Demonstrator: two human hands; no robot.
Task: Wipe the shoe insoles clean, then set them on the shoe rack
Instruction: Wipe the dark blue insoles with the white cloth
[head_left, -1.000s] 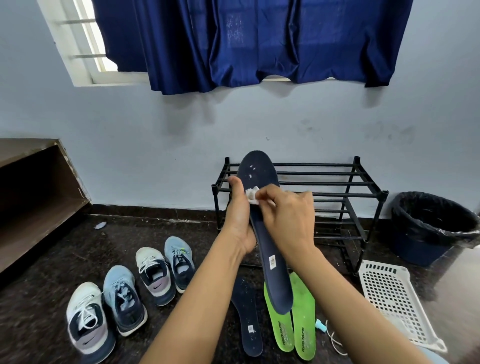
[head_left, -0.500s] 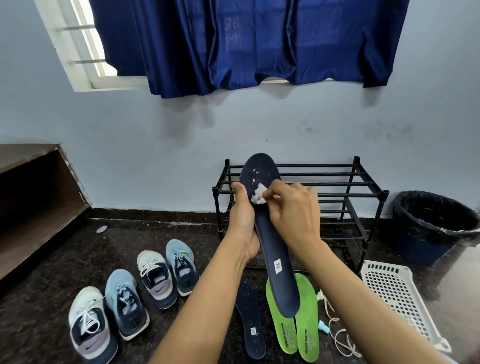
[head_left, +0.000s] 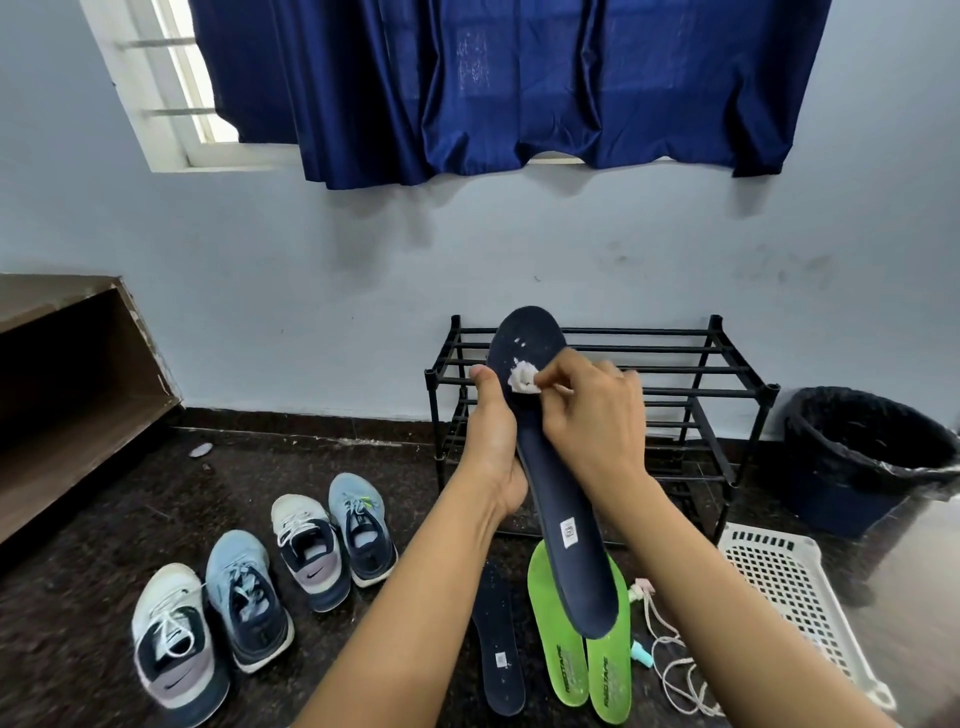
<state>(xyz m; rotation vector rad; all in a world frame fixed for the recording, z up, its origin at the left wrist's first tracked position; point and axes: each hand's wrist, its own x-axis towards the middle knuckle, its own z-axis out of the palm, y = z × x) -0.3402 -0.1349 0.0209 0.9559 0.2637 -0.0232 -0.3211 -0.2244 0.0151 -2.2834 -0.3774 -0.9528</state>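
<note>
My left hand grips a long navy insole by its left edge, holding it up, toe end away from me. My right hand pinches a small white wad of tissue and presses it on the insole's front part, where white flecks cling. Behind the insole stands the black wire shoe rack against the wall. On the floor below lie a second navy insole and two bright green insoles.
Two pairs of sneakers stand on the dark floor at left. A black-lined bin and a white perforated basket are at right, with a white cord beside the green insoles. A wooden shelf is far left.
The tissue in my right hand has slid up toward the insole's toe. The view has tilted slightly, so the floor items show more fully.
</note>
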